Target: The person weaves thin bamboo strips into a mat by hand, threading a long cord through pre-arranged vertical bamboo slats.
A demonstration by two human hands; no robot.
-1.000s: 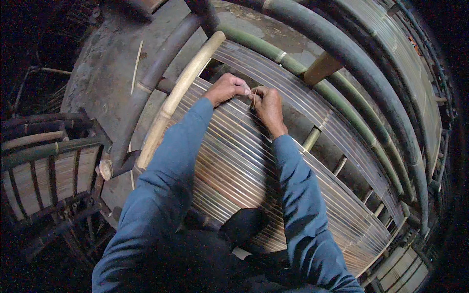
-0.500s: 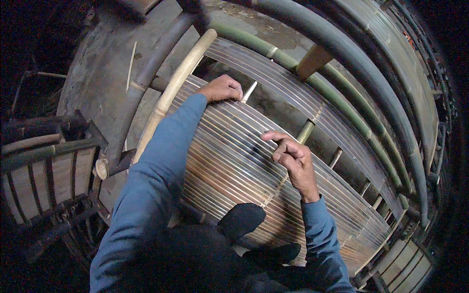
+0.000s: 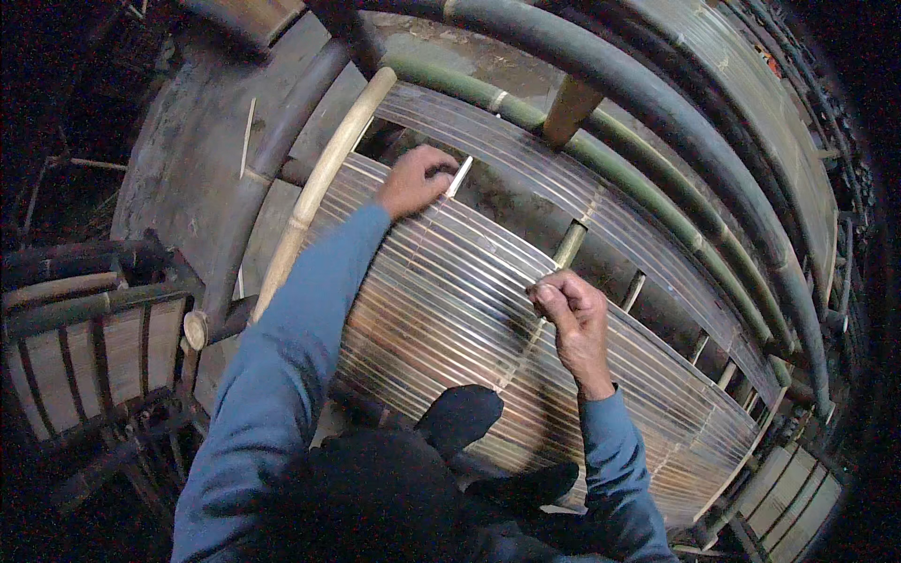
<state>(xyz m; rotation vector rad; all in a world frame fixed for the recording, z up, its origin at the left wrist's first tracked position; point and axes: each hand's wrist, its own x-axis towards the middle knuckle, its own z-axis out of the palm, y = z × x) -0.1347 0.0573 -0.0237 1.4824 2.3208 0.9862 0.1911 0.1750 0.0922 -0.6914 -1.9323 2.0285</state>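
While the slatted panel (image 3: 450, 281) lies beneath our forearms, our right hand (image 3: 580, 324) and left hand (image 3: 418, 181), together a second ago, have parted along its edge. The right has moved near the green crosspiece (image 3: 571, 244), thumb and fingers drawn narrow; we cannot tell whether they pinch anything. The left, loosely curled with a gap at the thumb, is beside the pale crosspiece (image 3: 460, 176). Our two-handed work at one spot seems interrupted.

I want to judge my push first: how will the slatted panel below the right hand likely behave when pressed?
The slatted panel should flex slightly, since its strips look thin. Its bright sheen suggests a smooth, perhaps slippery face. Being broad and flat, it seems unlikely to roll.
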